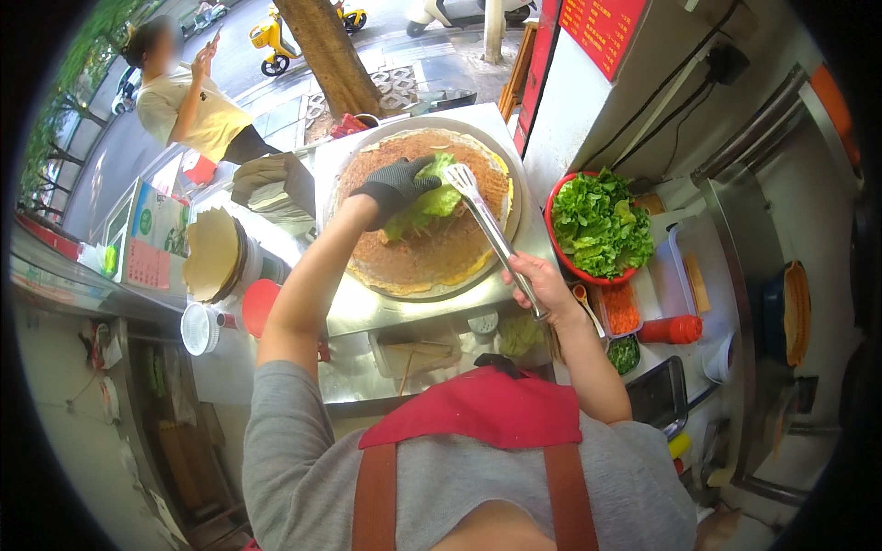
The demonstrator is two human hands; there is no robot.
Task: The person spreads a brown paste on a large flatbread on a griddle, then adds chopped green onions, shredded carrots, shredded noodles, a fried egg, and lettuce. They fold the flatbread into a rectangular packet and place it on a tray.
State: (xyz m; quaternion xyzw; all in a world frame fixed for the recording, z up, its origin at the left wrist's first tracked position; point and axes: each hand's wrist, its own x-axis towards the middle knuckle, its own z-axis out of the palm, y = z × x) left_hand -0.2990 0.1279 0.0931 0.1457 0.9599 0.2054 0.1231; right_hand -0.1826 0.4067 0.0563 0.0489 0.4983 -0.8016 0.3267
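Observation:
A large round crepe (427, 265) with a reddish-brown sauce and a yellow egg edge lies on a round griddle (515, 227). Over its middle, my left hand (396, 189), in a dark grey glove, has its fingers on green lettuce (441, 195). More of the lettuce spreads below the glove, on the crepe. My bare right hand (541, 284) grips metal tongs (490, 224) by the handle. Their slotted head is at the lettuce's right edge, close to the gloved fingertips. Whether the tongs touch the leaf, I cannot tell.
On the right stand a red bowl of lettuce (599, 224), a tub of shredded orange vegetable (620, 308), chopped greens (623, 353) and a red squeeze bottle (672, 329). Paper bags (210, 255) and a white cup (200, 329) are leftward. A person (186, 103) stands beyond the counter.

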